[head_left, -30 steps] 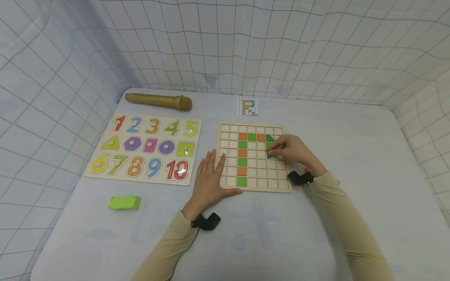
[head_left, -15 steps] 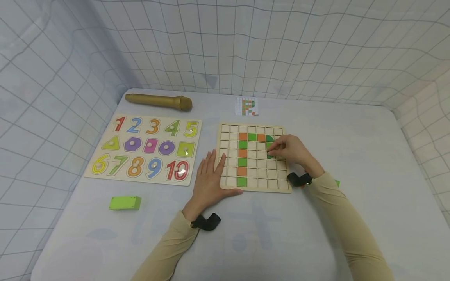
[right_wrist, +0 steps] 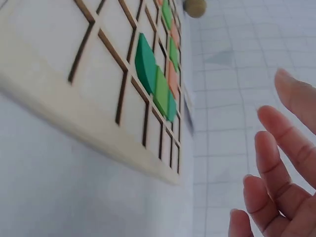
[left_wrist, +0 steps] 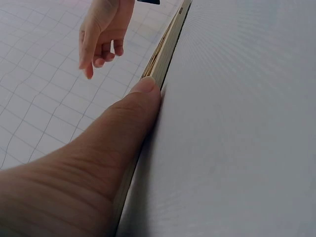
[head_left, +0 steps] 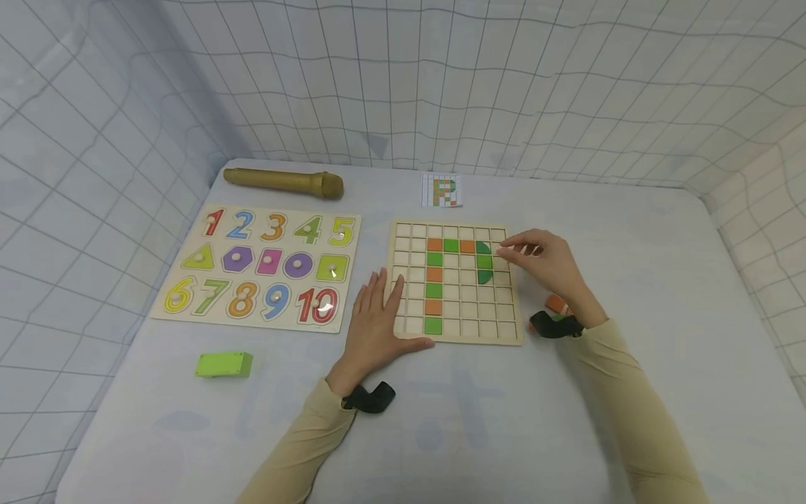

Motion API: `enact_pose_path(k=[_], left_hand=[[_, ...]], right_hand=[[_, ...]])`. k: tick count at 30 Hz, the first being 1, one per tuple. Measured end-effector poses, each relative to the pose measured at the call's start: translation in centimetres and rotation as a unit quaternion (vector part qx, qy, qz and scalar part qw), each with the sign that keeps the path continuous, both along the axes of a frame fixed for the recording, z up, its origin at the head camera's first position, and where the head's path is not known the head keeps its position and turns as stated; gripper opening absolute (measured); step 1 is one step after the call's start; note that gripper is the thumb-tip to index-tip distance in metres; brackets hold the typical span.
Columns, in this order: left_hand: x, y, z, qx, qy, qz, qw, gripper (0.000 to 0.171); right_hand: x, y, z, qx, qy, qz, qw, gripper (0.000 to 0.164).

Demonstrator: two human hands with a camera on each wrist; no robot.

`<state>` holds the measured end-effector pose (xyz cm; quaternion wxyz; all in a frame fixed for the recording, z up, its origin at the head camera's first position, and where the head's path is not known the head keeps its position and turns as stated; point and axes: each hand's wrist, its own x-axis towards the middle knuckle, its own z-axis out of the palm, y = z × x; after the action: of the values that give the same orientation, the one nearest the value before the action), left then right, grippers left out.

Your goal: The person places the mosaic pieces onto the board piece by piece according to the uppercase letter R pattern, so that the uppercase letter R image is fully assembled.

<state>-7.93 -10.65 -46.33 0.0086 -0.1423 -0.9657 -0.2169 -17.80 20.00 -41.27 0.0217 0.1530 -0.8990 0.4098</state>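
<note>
R hand (head_left: 545,263) pulled back, grn tiles (head_left: 484,262) just L

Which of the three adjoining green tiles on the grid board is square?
The middle one, the light green square tile; the upper tile and lower tile are darker, each with a curved edge.

Table (head_left: 478,420), left: microphone (head_left: 283,181) at far side, number board (head_left: 290,234) before it, block (head_left: 222,365) nearer. Centre: card (head_left: 442,190) behind grid board (head_left: 469,310); set tiles (head_left: 434,290) in it, one column left of centre, a row running right from its far end, a short column there. Left hand (head_left: 373,325): near left corner. Right hand (head_left: 544,262): far right side. Loose tiles (head_left: 557,303): right of board, beside right wrist.
</note>
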Motion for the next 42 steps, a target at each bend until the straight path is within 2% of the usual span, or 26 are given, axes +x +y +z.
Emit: enact_pose_path(k=[5,9,12,17,19,21,25,29,34,42], left_hand=[[0.0,0.0,0.0,-0.003,0.0,0.0,1.0,0.117],[0.0,-0.1,-0.1,-0.003,-0.001,0.001,1.0,0.117],[-0.1,-0.2,-0.1,-0.002,-0.002,0.001,1.0,0.117],[-0.1,-0.3,0.0,0.003,-0.002,0.002,1.0,0.117],[0.0,-0.4,0.0,0.006,-0.001,0.002,1.0,0.116],[0.0,-0.4,0.0,0.005,-0.003,0.003,1.0,0.116],[0.0,-0.3,0.0,0.004,-0.006,0.002,1.0,0.116],[0.0,-0.2,0.0,0.004,-0.006,0.0,1.0,0.116],[0.0,0.0,0.1,0.003,-0.008,-0.001,1.0,0.116],[0.0,0.0,0.0,0.001,-0.004,0.0,1.0,0.116]], right_hand=[[0.3,3.6,-1.4,-0.041,0.046,-0.043,0.997,0.027],[0.5,7.1,-4.0,-0.02,0.079,-0.083,0.993,0.029],[0.9,9.2,-5.6,-0.005,0.078,-0.101,0.992,0.032],[2.4,10.6,-6.4,0.015,0.046,-0.118,0.992,0.037],[3.1,10.6,-6.5,0.037,0.034,-0.125,0.991,0.038],[3.9,10.1,-5.7,0.045,0.014,-0.119,0.992,0.041],[5.7,8.3,-3.1,0.046,-0.04,-0.109,0.992,0.044],[6.8,7.0,-0.9,0.058,-0.088,-0.097,0.99,0.049],[7.0,6.8,-0.6,0.093,-0.102,-0.09,0.986,0.052],[7.0,6.8,-1.1,0.121,-0.086,-0.086,0.985,0.036]])
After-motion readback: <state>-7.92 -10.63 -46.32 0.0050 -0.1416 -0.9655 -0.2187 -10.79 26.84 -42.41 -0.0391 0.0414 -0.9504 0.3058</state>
